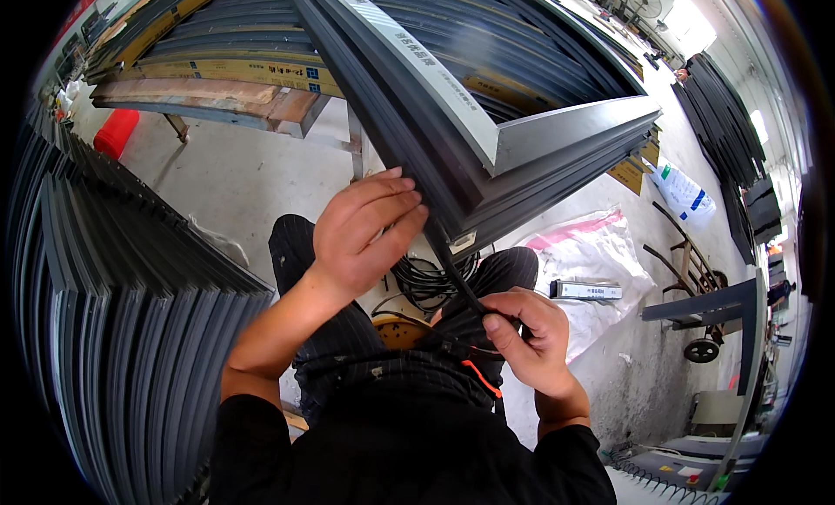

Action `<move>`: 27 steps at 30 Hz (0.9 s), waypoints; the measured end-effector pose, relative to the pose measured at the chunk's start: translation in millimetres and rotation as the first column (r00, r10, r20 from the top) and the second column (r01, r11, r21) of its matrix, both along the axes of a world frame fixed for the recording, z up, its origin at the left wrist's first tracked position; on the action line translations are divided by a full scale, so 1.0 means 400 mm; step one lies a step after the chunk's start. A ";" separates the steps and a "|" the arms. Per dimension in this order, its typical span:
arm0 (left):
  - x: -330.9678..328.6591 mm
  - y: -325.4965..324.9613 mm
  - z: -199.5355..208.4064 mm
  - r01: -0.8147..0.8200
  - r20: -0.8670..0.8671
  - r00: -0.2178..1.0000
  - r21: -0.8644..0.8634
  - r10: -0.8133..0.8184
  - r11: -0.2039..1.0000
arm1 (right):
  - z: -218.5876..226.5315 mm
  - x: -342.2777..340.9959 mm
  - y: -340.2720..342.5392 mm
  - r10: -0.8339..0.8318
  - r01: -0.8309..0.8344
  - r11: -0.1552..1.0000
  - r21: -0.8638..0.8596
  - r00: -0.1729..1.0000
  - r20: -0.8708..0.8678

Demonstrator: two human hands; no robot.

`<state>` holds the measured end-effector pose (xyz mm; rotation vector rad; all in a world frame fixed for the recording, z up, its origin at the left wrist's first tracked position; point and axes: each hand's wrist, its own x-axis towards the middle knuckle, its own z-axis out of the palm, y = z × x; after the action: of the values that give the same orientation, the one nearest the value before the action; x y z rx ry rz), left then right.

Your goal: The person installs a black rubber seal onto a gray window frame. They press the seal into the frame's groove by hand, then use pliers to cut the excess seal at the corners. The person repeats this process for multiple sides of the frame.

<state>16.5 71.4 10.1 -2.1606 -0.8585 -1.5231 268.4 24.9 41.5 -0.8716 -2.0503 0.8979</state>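
A dark grey metal frame reaches over my lap, its mitred corner toward me. My left hand lies along the frame's left edge near that corner. Its fingers are stretched out and touch the profile; the thumb is hidden. From the corner a black rubber strip slants down to the right. My right hand pinches the strip between thumb and fingers, above my right thigh. A coil of black strip or cable hangs or lies between my knees, partly covered by the frame.
Stacked dark frames stand close at my left. A bench with a wooden top is ahead, with more frames behind. A red container lies at far left. Rightward are a white sack, a plastic bottle and a wheeled cart.
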 end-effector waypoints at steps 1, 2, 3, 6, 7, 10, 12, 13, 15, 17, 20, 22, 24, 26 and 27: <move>0.005 -0.010 0.005 -0.002 0.008 1.000 -0.053 0.002 0.999 | 0.001 -0.001 0.000 -0.015 0.015 1.000 -0.005 1.000 -0.005; 0.016 -0.012 0.004 0.013 -0.004 1.000 -0.001 -0.013 1.000 | 0.001 -0.002 -0.003 -0.030 0.030 0.999 -0.011 0.999 -0.011; 0.031 -0.016 0.000 0.025 -0.012 1.000 0.047 -0.025 0.999 | 0.002 -0.003 -0.006 -0.043 0.043 0.999 -0.020 0.999 -0.012; 0.029 -0.008 -0.015 0.062 -0.009 0.998 0.127 -0.062 0.990 | 0.003 0.001 0.010 -0.022 0.022 0.998 0.062 1.000 -0.005; 0.029 -0.008 -0.018 0.055 -0.009 0.998 0.133 -0.055 0.990 | 0.005 0.004 0.012 -0.037 0.036 0.995 0.091 0.999 0.001; 0.032 -0.016 -0.011 0.048 -0.002 0.999 0.097 -0.048 0.994 | 0.021 0.010 0.020 -0.083 0.077 0.977 0.199 0.996 0.024; 0.039 -0.023 -0.009 0.053 0.008 0.999 0.082 -0.054 0.995 | 0.051 0.011 0.031 -0.115 0.094 0.952 0.292 0.992 0.057; 0.045 -0.024 -0.010 0.058 0.014 0.998 0.089 -0.059 0.994 | 0.059 0.007 0.036 -0.131 0.110 0.942 0.316 0.990 0.045; 0.045 -0.028 -0.017 0.056 0.023 0.998 0.101 -0.059 0.993 | 0.081 -0.011 0.074 -0.076 0.048 0.896 0.441 0.996 0.046; 0.047 -0.021 -0.023 0.059 0.037 0.997 0.129 -0.065 0.990 | 0.099 -0.024 0.102 -0.054 0.025 0.866 0.499 0.998 0.044; 0.057 -0.019 -0.038 0.080 0.117 0.989 0.112 -0.093 0.990 | 0.107 -0.027 0.145 -0.034 -0.016 0.864 0.503 0.995 0.089; 0.063 -0.023 -0.046 0.089 0.174 0.979 0.086 -0.103 0.992 | 0.104 -0.029 0.162 -0.010 -0.042 0.883 0.467 0.994 0.107; 0.071 -0.027 -0.046 0.085 0.213 0.972 0.065 -0.097 0.994 | 0.102 -0.023 0.174 0.014 -0.067 0.907 0.416 0.992 0.128; 0.078 -0.032 -0.033 0.068 0.235 0.969 0.048 -0.078 0.997 | 0.103 -0.016 0.180 0.042 -0.101 0.918 0.383 0.986 0.160; 0.079 -0.036 -0.026 0.055 0.203 0.977 0.026 -0.059 0.998 | 0.103 -0.013 0.183 0.057 -0.119 0.923 0.366 0.983 0.174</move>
<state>48.3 57.1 -0.2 -2.0567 -0.8468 -1.7986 263.3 98.3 82.8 -0.6609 -2.3150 0.4625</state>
